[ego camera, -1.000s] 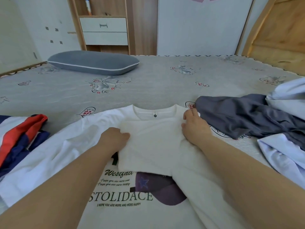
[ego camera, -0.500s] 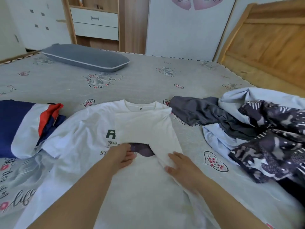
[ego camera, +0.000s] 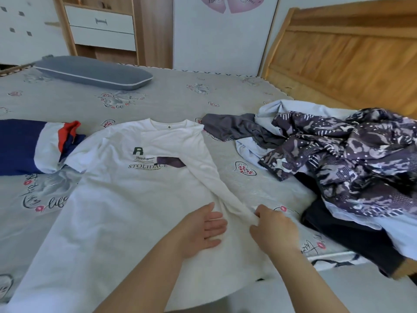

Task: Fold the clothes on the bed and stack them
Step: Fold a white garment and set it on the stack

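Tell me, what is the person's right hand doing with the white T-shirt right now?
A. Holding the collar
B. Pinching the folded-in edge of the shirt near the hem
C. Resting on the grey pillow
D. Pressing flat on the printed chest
B: the right hand has its fingers curled round the folded-in edge of the white T-shirt low down, while the left hand lies flat on the cloth beside it.

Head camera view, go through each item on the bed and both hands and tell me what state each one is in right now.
white T-shirt: spread print-up, right side folded inward.
left hand: flat, pressing the shirt.
right hand: pinching the folded edge.
navy, white and red garment: folded, lying left of the shirt.
grey garment: crumpled, unfolded.
patterned purple garment: heaped, unfolded.
pillow: lying flat.
drawers: closed.
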